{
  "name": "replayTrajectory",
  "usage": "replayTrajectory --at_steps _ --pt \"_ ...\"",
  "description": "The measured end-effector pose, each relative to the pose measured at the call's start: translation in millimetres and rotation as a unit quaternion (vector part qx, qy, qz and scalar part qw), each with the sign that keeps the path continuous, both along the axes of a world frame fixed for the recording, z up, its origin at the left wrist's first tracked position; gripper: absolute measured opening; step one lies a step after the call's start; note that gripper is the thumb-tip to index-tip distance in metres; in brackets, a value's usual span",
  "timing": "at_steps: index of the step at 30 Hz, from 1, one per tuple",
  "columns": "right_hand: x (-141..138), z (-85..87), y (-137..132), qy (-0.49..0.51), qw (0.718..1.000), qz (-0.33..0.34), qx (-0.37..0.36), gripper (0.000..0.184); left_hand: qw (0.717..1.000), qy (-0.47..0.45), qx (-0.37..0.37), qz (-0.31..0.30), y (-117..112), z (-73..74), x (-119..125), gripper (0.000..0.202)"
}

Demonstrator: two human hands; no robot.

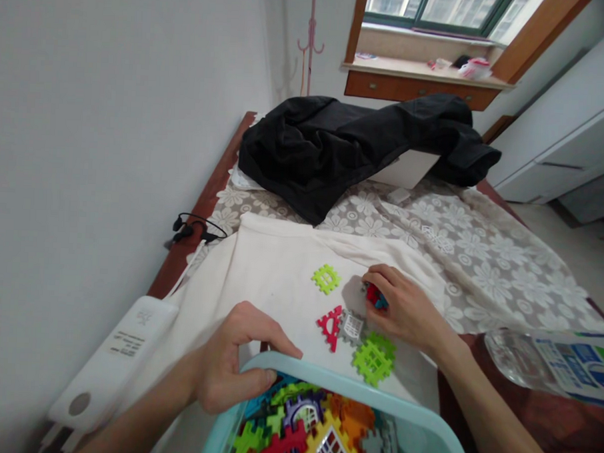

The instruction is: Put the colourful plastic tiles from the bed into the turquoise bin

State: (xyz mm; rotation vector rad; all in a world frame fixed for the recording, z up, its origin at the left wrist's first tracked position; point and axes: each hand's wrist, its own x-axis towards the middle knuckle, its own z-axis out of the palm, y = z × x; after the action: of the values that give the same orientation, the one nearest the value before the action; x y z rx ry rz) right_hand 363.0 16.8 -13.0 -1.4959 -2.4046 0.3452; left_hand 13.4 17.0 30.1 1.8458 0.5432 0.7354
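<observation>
Left hand (219, 364): clasping the rim of the bin (355, 387), prolly steadying it
Right hand (401, 307): pinching red-and-blue pieces (372, 294)
White cloth (280, 272): loose pieces (351, 327), likely kept within reach

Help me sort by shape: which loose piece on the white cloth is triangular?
The red piece just left of the gray piece: it has three corners, whereas the gray piece and the green pieces look squarish.
</observation>
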Motion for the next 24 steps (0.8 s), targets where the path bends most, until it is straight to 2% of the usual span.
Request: replayTrajectory --at_steps 6,11,15,18,22,24 --pt "6.6 12.8 -1.0 0.144 0.983 -0.048 0.108 0.046 1.0 -0.01 0.01 0.0 1.3 -3.3 -0.6 0.032" --pt "-3.3 2.7 -4.9 0.205 0.964 -0.047 0.163 0.048 1.0 0.017 0.007 0.007 -1.0 0.4 -1.1 0.031" --pt "-5.7 -9.5 -1.9 0.148 0.985 0.011 0.091 0.05 0.999 0.03 0.01 0.01 -3.7 4.8 -0.3 0.031" --pt "-4.1 -6.9 -0.7 0.109 0.992 0.039 0.05 0.047 1.0 0.021 0.011 0.011 -2.4 3.4 1.5 0.031" --pt "-8.1 2.6 -5.6 0.019 0.999 0.05 -0.013 0.029 0.999 -0.027 0.02 -0.001 1.0 -1.1 3.5 0.034" --pt "-14.1 1.4 -8.3 -0.041 0.998 0.039 -0.04 0.02 1.0 -0.022 0.014 -0.002 1.5 -0.9 3.4 0.035"
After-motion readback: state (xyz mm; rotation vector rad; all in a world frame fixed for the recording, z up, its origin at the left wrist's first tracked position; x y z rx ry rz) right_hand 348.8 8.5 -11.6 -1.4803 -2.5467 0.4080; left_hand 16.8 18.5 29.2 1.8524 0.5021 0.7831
